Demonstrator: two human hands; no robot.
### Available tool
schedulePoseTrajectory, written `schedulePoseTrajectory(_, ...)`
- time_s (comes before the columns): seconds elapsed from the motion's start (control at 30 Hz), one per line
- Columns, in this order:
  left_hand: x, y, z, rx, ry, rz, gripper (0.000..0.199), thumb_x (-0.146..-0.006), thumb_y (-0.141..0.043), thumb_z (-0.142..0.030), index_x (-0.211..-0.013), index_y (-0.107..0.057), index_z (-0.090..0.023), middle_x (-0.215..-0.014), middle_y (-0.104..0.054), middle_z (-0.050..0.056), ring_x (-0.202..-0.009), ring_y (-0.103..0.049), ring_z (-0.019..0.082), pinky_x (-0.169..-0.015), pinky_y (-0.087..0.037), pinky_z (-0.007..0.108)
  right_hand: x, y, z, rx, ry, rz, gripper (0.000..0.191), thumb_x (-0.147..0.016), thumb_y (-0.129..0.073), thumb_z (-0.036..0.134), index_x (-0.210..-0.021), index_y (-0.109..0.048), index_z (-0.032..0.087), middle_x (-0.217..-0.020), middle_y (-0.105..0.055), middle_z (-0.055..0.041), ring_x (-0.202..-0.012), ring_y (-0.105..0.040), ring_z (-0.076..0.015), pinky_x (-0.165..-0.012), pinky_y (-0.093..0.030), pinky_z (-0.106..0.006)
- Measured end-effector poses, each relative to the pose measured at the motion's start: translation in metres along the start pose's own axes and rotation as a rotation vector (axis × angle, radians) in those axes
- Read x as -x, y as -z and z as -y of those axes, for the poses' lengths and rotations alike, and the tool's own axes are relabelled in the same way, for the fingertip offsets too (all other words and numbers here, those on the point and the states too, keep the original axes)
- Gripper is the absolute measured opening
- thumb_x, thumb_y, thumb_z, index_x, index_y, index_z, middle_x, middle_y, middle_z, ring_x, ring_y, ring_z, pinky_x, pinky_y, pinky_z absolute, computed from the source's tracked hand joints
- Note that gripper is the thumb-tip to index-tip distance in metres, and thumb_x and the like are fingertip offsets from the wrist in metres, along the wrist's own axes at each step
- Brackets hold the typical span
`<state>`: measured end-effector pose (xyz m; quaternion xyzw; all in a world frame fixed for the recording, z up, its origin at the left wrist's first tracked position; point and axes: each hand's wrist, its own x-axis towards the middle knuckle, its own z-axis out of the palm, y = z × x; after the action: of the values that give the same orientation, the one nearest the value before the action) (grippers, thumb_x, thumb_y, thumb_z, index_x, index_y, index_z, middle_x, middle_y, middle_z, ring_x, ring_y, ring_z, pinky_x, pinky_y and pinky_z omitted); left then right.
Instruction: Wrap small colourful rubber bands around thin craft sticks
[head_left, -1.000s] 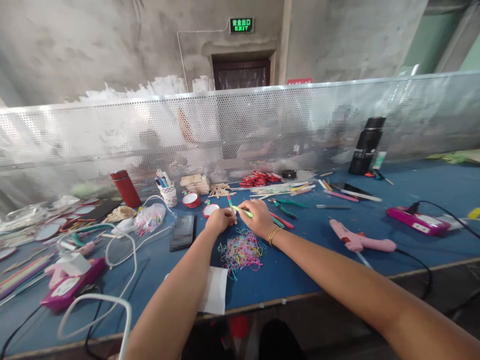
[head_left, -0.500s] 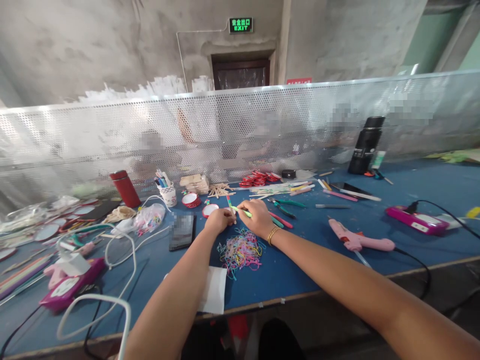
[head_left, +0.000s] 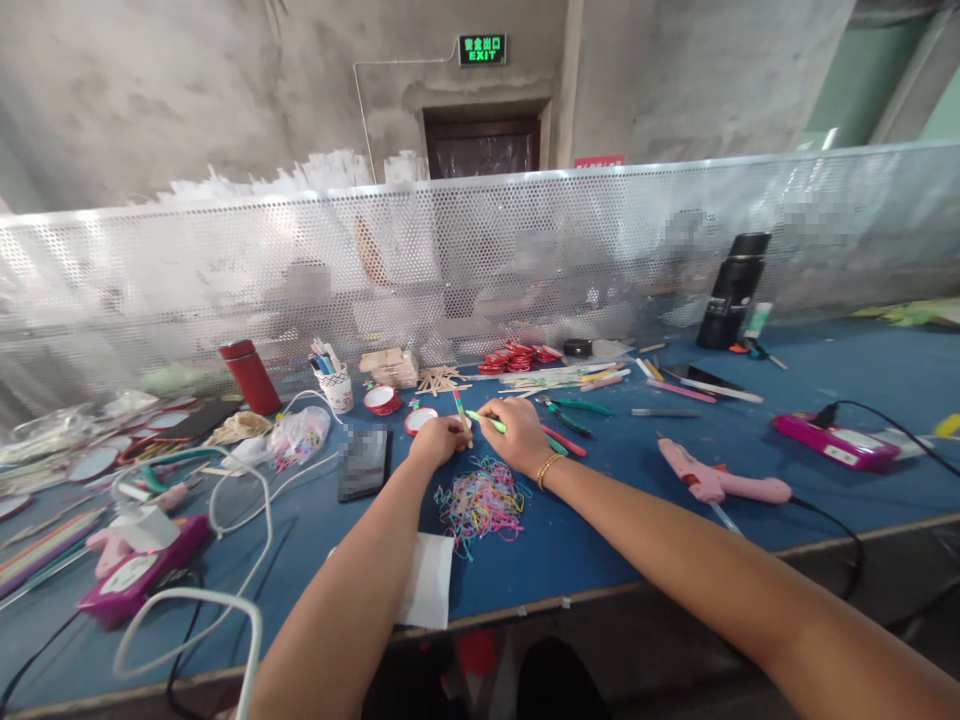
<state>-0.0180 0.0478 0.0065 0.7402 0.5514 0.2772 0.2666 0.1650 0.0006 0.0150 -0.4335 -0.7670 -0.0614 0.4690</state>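
Note:
My left hand is closed around the lower end of a small stick, whose upper part shows red and green bands. In my right hand I grip a light green marker pen, its tip close to the stick; whether they touch is too small to tell. A round white piece with a red rim lies just beyond my left fingers. Below both hands sits a loose heap of coloured elastic bands or cords. A teal and a pink pen lie beside my right hand.
A phone and white paper lie to the left. Teal-handled pliers, a pink glue gun and a purple power strip are at right. White cables loop at left. A perforated metal screen stands behind.
My right hand and the green marker have shifted very slightly beside the stick. My left hand stays in place, and the table things look the same.

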Motion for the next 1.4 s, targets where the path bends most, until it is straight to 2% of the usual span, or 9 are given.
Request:
schedulePoseTrajectory(0.23,0.0017,0.0011,-0.0020,-0.002,-0.013,-0.008,0.023,-0.073,-0.065,-0.037,-0.069,-0.071,-0.015,-0.060,-0.065,0.002,-0.054,-0.054,0.012,-0.054,-0.037,0.024,0.0001,-0.0004,0.0018,-0.021,0.035,0.011,0.008,-0.088,-0.056,0.026,-0.087,-0.063,0.022,-0.078,-0.066,-0.0003,-0.079,-0.056,-0.0170,-0.082,-0.033,-0.030)
schedulePoseTrajectory(0.47,0.0023,0.0021,-0.0044,0.014,0.017,0.013,0.023,-0.071,-0.067,-0.038,-0.071,-0.071,-0.015,-0.060,-0.064,0.002,-0.052,-0.052,0.011,-0.051,-0.034,0.023,-0.0005,0.0017,0.0006,0.006,-0.020,0.004,0.009,-0.088,-0.055,0.026,-0.085,-0.063,0.022,-0.076,-0.066,-0.0012,-0.080,-0.056,-0.0176,-0.081,-0.033,-0.031)
schedulePoseTrajectory(0.67,0.0036,0.0012,-0.0066,0.019,0.022,-0.006,0.026,-0.070,-0.069,-0.041,-0.069,-0.071,-0.016,-0.058,-0.063,0.001,-0.051,-0.052,0.011,-0.051,-0.035,0.023,0.0000,0.0005,0.0015,-0.011,0.038,0.024,0.011,-0.089,-0.054,0.027,-0.088,-0.064,0.022,-0.080,-0.067,-0.0012,-0.082,-0.057,-0.0174,-0.082,-0.033,-0.031)
schedulePoseTrajectory(0.87,0.0040,0.0016,-0.0087,-0.018,0.037,-0.024,0.021,-0.072,-0.067,-0.036,-0.067,-0.071,-0.016,-0.056,-0.063,0.000,-0.048,-0.049,0.010,-0.048,-0.032,0.022,-0.0014,0.0029,-0.0032,0.013,-0.024,-0.016,0.009,-0.087,-0.056,0.026,-0.086,-0.063,0.022,-0.077,-0.066,-0.0010,-0.080,-0.056,-0.0179,-0.081,-0.033,-0.031)
schedulePoseTrajectory(1.17,0.0003,0.0016,-0.0048,0.061,0.020,0.003,0.026,-0.068,-0.072,-0.043,-0.067,-0.071,-0.017,-0.057,-0.063,0.000,-0.051,-0.052,0.010,-0.050,-0.035,0.022,-0.0016,0.0033,0.0025,-0.031,0.038,0.019,0.010,-0.089,-0.054,0.028,-0.087,-0.063,0.023,-0.081,-0.068,-0.0007,-0.081,-0.057,-0.0175,-0.083,-0.034,-0.031)
schedulePoseTrajectory(1.4,-0.0018,0.0004,-0.0023,0.113,-0.012,0.009,0.024,-0.067,-0.074,-0.041,-0.068,-0.070,-0.017,-0.055,-0.062,-0.001,-0.050,-0.051,0.009,-0.049,-0.035,0.021,-0.0016,0.0023,0.0011,-0.039,0.020,0.007,0.011,-0.088,-0.055,0.028,-0.086,-0.064,0.023,-0.080,-0.067,-0.0014,-0.081,-0.056,-0.0180,-0.082,-0.034,-0.031)
